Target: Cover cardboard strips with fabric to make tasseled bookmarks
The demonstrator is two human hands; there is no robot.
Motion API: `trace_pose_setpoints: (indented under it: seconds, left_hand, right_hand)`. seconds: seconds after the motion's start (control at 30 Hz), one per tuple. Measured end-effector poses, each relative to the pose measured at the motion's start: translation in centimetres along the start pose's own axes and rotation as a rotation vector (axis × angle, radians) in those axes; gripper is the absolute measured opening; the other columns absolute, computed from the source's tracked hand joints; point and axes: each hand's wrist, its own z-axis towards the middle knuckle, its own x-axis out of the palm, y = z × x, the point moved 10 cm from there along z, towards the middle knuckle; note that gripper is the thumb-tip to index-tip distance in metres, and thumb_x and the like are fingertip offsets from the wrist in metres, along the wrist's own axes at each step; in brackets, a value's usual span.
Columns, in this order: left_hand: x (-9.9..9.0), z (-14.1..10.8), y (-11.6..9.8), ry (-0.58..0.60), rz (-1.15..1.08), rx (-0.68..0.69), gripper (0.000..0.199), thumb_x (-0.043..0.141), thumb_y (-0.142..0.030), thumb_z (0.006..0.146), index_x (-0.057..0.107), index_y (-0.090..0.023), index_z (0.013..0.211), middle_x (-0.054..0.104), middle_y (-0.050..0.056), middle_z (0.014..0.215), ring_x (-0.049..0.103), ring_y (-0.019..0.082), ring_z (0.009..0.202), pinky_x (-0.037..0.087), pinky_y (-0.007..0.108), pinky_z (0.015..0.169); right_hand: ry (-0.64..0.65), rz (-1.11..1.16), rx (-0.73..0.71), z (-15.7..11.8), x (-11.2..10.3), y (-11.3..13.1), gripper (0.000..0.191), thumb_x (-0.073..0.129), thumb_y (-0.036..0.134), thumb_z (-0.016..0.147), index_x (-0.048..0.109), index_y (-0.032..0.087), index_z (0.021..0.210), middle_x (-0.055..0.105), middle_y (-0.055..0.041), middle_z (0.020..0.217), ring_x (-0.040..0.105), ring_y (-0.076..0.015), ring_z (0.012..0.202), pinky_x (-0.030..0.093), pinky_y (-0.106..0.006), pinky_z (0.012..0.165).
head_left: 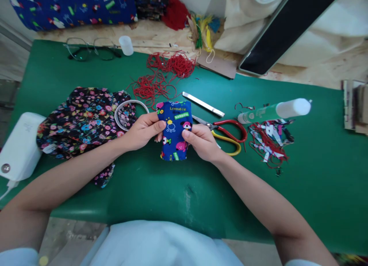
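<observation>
A small blue fabric piece (174, 133) printed with cartoon dogs and lettering is held up over the table between both hands. My left hand (146, 131) pinches its left edge, thumb on the front. On the right edge, my right hand (201, 141) grips it the same way; the fingers behind the cloth are mostly hidden. Scissors with one red and one yellow handle (243, 131) lie just past my right hand. Beyond the fabric rests a slim silver tool (203, 104). A roll of white tape (115, 114) sits by my left hand, on black floral cloth (83, 120).
Red cords (161, 80) lie in a tangle at the back of the green table mat (149, 193). A glue bottle (276, 110) and scraps (270, 141) are at right. Glasses (91, 49), a white cap (125, 45), a white power bank (21, 147) and a dark-screened device (287, 28) surround the area.
</observation>
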Motion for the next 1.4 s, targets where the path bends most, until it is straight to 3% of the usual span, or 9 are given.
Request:
trace_pose_setpoints:
  seconds: [0.2,0.33,0.5,0.67,0.9,1.03,1.23,1.4]
  left_hand:
    - [1.6,-0.4,-0.6,0.117,0.15,-0.034,0.053,0.058,-0.065,0.086,0.054,-0.016,0.067,0.055,-0.002,0.052,0.051,0.007,0.044,0.042,0.017,0.041]
    - [2.7,-0.7,-1.2,0.236,0.262,-0.043,0.053,0.056,-0.059,0.09,0.059,-0.013,0.065,0.059,0.0,0.054,0.052,0.006,0.048,0.042,0.016,0.045]
    - [2.1,-0.4,-1.0,0.173,0.196,-0.085,0.053,0.062,-0.058,0.087,0.058,-0.013,0.06,0.058,0.0,0.049,0.052,0.006,0.046,0.04,0.014,0.044]
    - [1.4,-0.2,-0.1,0.107,0.079,-0.133,0.053,0.068,-0.061,0.081,0.057,-0.013,0.061,0.057,-0.001,0.047,0.051,0.005,0.042,0.04,0.014,0.041]
    - [1.6,-0.2,0.0,0.126,0.028,-0.16,0.054,0.071,-0.064,0.076,0.056,-0.014,0.061,0.057,-0.002,0.046,0.053,0.006,0.04,0.043,0.015,0.041]
    - [1.3,-0.2,0.1,0.101,0.028,-0.13,0.053,0.071,-0.062,0.077,0.056,-0.014,0.061,0.058,-0.001,0.048,0.052,0.006,0.041,0.043,0.015,0.041]
    - [0.0,-0.1,0.9,-0.049,-0.091,-0.136,0.052,0.068,-0.066,0.077,0.053,-0.017,0.067,0.055,-0.004,0.051,0.052,0.007,0.044,0.043,0.017,0.042]
    - [1.0,-0.2,0.5,0.046,-0.075,-0.136,0.048,0.075,-0.059,0.074,0.057,-0.015,0.069,0.057,-0.003,0.055,0.052,0.006,0.046,0.045,0.016,0.043]
  right_hand:
    - [-0.172,-0.015,-0.005,-0.2,-2.1,-0.8,0.04,0.072,0.051,0.082,0.059,0.017,0.066,0.053,0.0052,0.06,0.046,-0.0051,0.052,0.042,-0.018,0.051]
    - [-0.202,-0.02,-0.021,-0.2,-2.5,-0.9,0.038,0.07,0.052,0.084,0.062,0.018,0.07,0.057,0.0036,0.063,0.05,-0.0073,0.054,0.047,-0.021,0.053]
    - [-0.167,-0.031,-0.029,-0.3,-2.2,-0.7,0.036,0.068,0.052,0.085,0.065,0.019,0.073,0.061,0.0025,0.066,0.055,-0.0088,0.057,0.05,-0.022,0.055]
    - [-0.022,-0.006,0.002,-0.2,-0.7,-0.9,0.034,0.059,0.052,0.092,0.071,0.02,0.089,0.069,-0.0004,0.081,0.066,-0.0119,0.069,0.058,-0.029,0.074]
    - [0.032,-0.011,-0.02,-0.1,-0.4,-0.8,0.037,0.06,0.055,0.091,0.073,0.02,0.093,0.068,-0.0008,0.078,0.065,-0.0124,0.071,0.057,-0.027,0.071]
    - [-0.022,-0.024,-0.049,-0.1,-0.9,-0.6,0.037,0.061,0.056,0.09,0.072,0.021,0.087,0.065,0.0,0.075,0.062,-0.011,0.067,0.055,-0.025,0.067]
    - [-0.102,-0.133,-0.067,-0.1,-1.1,0.5,0.034,0.07,0.048,0.085,0.066,0.018,0.071,0.055,0.0036,0.062,0.049,-0.0062,0.053,0.044,-0.018,0.05]
    - [-0.131,-0.159,-0.097,0.0,-1.4,1.0,0.034,0.067,0.046,0.088,0.065,0.017,0.07,0.053,0.0041,0.06,0.047,-0.0056,0.051,0.041,-0.018,0.047]
